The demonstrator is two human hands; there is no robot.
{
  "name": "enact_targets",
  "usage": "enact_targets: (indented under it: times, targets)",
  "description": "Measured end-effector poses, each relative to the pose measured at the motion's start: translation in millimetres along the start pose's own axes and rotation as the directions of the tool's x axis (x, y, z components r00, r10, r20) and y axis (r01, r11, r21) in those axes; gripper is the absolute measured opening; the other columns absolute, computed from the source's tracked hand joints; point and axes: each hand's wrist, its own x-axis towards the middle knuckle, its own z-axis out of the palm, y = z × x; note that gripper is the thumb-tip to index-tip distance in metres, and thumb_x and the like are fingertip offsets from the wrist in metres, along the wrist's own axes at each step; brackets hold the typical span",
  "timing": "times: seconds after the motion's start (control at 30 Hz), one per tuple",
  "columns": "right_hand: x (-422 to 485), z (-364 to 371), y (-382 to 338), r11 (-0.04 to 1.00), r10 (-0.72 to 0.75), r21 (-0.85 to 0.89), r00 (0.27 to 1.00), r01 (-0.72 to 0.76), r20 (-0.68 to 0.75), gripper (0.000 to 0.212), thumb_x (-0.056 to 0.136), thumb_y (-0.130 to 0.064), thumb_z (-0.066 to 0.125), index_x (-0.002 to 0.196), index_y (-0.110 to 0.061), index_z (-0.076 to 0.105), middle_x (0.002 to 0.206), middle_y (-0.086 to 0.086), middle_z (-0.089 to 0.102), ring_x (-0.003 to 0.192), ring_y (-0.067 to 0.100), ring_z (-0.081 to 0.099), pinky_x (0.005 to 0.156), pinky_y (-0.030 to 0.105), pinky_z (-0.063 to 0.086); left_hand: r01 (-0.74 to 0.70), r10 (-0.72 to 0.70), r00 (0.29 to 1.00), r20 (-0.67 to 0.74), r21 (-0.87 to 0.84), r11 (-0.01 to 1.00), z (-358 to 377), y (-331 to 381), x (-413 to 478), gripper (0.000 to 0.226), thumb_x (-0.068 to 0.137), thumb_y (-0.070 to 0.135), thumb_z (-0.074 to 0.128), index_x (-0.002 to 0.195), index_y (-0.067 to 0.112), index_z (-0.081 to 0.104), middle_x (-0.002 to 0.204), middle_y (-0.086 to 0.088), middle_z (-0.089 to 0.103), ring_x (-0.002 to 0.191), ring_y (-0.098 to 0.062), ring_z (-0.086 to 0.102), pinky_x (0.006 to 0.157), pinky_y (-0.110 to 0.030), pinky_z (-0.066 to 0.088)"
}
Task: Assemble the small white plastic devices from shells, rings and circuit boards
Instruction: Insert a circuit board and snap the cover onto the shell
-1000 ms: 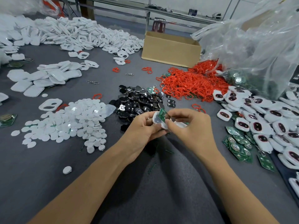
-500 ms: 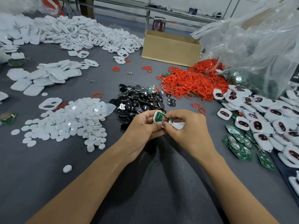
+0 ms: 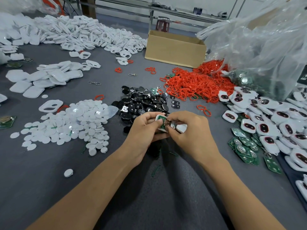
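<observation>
My left hand (image 3: 143, 130) grips a small white shell (image 3: 159, 128) with a green circuit board (image 3: 161, 119) lying in it. My right hand (image 3: 189, 130) pinches the board against the shell with thumb and fingertips, and a second white shell piece (image 3: 181, 127) sticks out under its fingers. Both hands meet just above the grey table, in front of the pile of black parts (image 3: 142, 102). Red rings (image 3: 196, 83) lie heaped behind, loose green boards (image 3: 244, 146) at the right, and part-built white shells (image 3: 269, 120) beyond them.
White round discs (image 3: 69, 123) are heaped at the left. White covers (image 3: 46, 78) and a long bank of white frames (image 3: 79, 34) lie farther back. A cardboard box (image 3: 174, 50) and a large clear plastic bag (image 3: 265, 47) stand at the back right.
The green board has gone from standing tilted between my fingers to lying flat in the white shell. My right fingers have closed in over it; both hands stay in the same place.
</observation>
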Motion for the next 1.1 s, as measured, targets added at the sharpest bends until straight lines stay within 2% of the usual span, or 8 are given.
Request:
enact_targets:
  times: [0.63, 0.8, 1.1]
  targets:
    - [0.0, 0.2, 2.4, 0.999, -0.033, 0.020, 0.999, 0.033, -0.010, 0.019, 0.071, -0.001, 0.075, 0.089, -0.007, 0.074, 0.089, 0.004, 0.073, 0.078, 0.021, 0.066, 0.077, 0.037, 0.053, 0.009, -0.010, 1.000, -0.011, -0.067, 0.998, 0.4, 0.2, 0.2, 0.019, 0.098, -0.004, 0.047, 0.098, 0.006, 0.063, 0.075, -0.003, 0.072, 0.067, -0.009, 0.070, 0.061, -0.025, 0.058]
    - [0.5, 0.5, 3.2, 0.998, -0.063, 0.010, 0.998, 0.064, -0.028, 0.018, 0.071, -0.003, 0.076, 0.088, -0.009, 0.074, 0.087, 0.004, 0.073, 0.077, 0.021, 0.066, 0.075, 0.030, 0.048, 0.033, -0.033, 0.999, 0.002, -0.087, 0.996, 1.4, 2.2, -0.2, 0.019, 0.099, -0.003, 0.045, 0.103, 0.002, 0.062, 0.084, -0.009, 0.070, 0.067, -0.009, 0.069, 0.060, -0.024, 0.059]
    - [0.6, -0.9, 2.8, 0.996, -0.086, 0.011, 0.995, 0.087, -0.044, 0.015, 0.072, -0.004, 0.076, 0.085, -0.010, 0.074, 0.084, 0.003, 0.072, 0.075, 0.020, 0.065, 0.072, 0.030, 0.047, 0.064, -0.061, 0.997, 0.039, -0.101, 0.993, 1.0, 5.3, -2.2, 0.021, 0.099, -0.001, 0.045, 0.114, -0.003, 0.059, 0.090, -0.012, 0.068, 0.073, -0.013, 0.067, 0.070, -0.029, 0.061]
